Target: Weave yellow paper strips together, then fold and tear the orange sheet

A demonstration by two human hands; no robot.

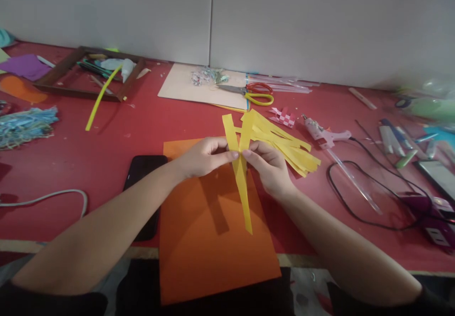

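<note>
Between both hands are yellow paper strips (241, 183), crossed over each other where the fingers pinch them. My left hand (208, 157) is closed on the strips from the left, thumb in front. From the right, my right hand (268, 164) pinches them at nearly the same spot. Two strip ends point up and a long one hangs down. Below lies an orange sheet (213, 259), partly over the table's front edge. Behind my right hand rests a pile of loose yellow strips (284, 140). The fingertips' far sides are hidden.
Scissors (258, 93) lie on a cream sheet (174, 86) at the back. A pink glue gun (325, 134) with a black cord is on the right, near a small pink woven piece (283, 116). A black phone (140, 169) and a brown frame (60, 76) are leftward.
</note>
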